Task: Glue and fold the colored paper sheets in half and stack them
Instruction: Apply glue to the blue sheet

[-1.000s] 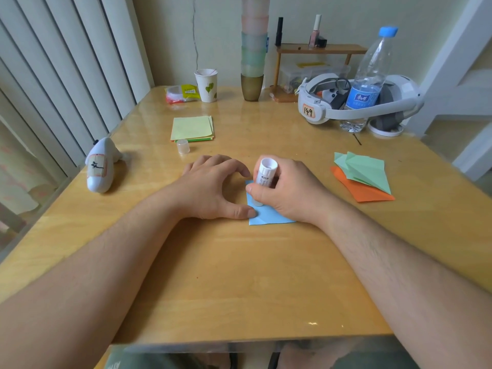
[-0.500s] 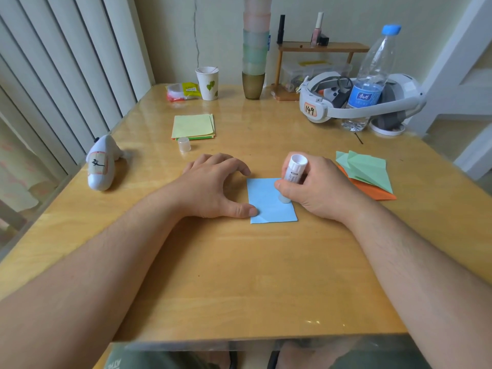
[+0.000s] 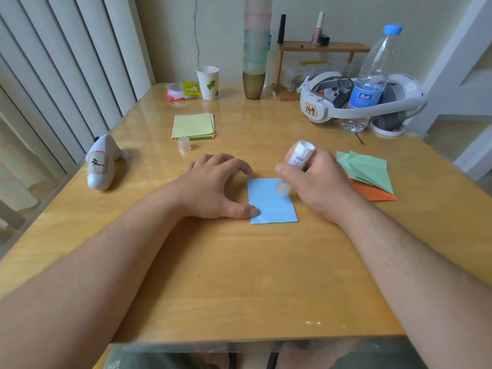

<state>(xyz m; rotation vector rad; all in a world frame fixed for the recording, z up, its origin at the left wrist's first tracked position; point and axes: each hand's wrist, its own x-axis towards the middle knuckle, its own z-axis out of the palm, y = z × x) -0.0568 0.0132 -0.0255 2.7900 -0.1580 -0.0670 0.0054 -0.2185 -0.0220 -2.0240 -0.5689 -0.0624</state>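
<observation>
Fingers of the right hand clenched the glue stick (tip on blue paper); beside it, the left hand pressed the sheet's edge, fingers spread.

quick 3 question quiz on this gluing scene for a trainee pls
1. True or false: the glue stick tip touches the blue sheet.
2. The left hand is: A) lifting the sheet B) pinning the sheet's left edge with its thumb C) holding the cap.
3. Fill in: the folded green paper lies on an ___ sheet.

Key: 1 true; 2 B; 3 orange. The right hand grips the glue stick.
</observation>
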